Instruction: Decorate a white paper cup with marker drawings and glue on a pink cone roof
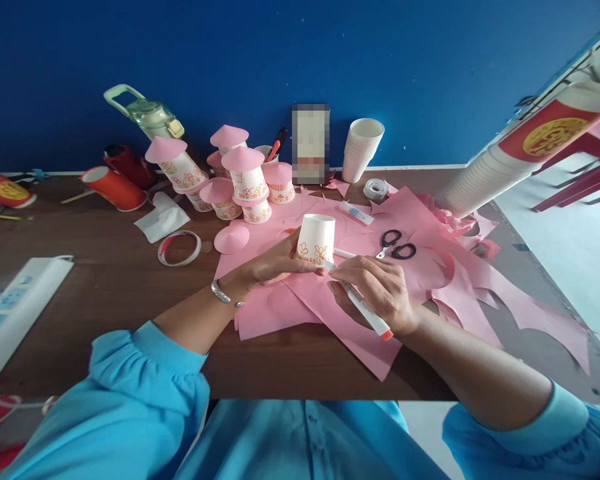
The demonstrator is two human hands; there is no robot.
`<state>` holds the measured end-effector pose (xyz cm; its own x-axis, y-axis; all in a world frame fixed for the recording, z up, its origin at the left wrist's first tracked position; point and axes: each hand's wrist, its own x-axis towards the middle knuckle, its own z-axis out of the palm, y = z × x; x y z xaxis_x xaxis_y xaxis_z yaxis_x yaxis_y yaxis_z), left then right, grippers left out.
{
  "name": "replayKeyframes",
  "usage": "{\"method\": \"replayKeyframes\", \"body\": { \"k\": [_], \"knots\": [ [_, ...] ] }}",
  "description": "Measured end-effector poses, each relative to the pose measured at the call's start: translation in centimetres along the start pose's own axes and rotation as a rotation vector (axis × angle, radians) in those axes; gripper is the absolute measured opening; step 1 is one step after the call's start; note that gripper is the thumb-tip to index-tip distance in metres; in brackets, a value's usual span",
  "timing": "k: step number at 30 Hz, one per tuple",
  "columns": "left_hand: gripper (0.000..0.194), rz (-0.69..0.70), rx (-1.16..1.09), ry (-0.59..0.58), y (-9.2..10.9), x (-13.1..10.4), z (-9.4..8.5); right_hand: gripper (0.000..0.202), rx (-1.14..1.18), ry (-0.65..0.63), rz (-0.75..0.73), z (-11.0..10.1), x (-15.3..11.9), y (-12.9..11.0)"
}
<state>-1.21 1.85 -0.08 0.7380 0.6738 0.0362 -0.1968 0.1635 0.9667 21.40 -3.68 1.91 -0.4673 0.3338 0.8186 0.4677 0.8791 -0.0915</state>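
A white paper cup (317, 233), bottom end up, has orange flowers drawn near its lower rim. My left hand (280, 259) holds it from the left and from below. In my right hand (375, 287) is a white marker (367, 312) with an orange end; its tip is at the cup's lower right edge. Pink paper sheets (275, 307) lie under both hands. Behind the cup stand several decorated cups with pink cone roofs (243, 160). A loose pink cone (231, 238) rests to the left of the held cup.
Black-handled scissors (391, 245), a glue tube (357, 213) and a tape roll (375, 189) lie right of the cup. Stacked cups (363, 150) and a phone (311, 143) stand by the wall. Another tape roll (179, 249) and a power strip (23, 310) are on the left.
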Motion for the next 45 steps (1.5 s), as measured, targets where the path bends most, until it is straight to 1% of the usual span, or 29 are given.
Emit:
{"method": "replayKeyframes", "body": {
  "k": [7,13,17,21,29,35,41,45],
  "knots": [
    [0.04,0.011,0.052,0.012,-0.2,0.2,-0.2,0.024,-0.02,0.008,0.009,0.1,0.0,0.2],
    [0.041,0.113,0.048,-0.008,0.3,-0.1,0.2,0.023,-0.011,0.01,0.017,0.1,0.0,0.1],
    [0.037,0.092,0.059,-0.013,0.3,-0.2,0.2,0.024,-0.026,0.015,0.022,0.2,-0.1,0.2],
    [0.034,0.094,0.043,0.011,0.1,0.0,0.1,0.024,-0.037,0.015,0.02,0.2,-0.2,0.2],
    [0.04,0.086,0.029,0.053,0.8,0.0,0.7,0.022,-0.064,0.014,0.035,0.1,0.0,0.4],
    [0.044,0.11,0.057,0.024,0.6,0.0,0.5,0.023,-0.045,0.005,0.035,0.2,-0.3,0.4],
    [0.038,0.104,0.036,0.027,0.8,-0.2,0.6,0.027,-0.04,0.01,0.035,0.4,-0.3,0.3],
    [0.042,0.114,0.04,0.023,1.0,-0.3,0.7,0.025,-0.038,0.007,0.033,0.3,-0.3,0.3]
  ]
}}
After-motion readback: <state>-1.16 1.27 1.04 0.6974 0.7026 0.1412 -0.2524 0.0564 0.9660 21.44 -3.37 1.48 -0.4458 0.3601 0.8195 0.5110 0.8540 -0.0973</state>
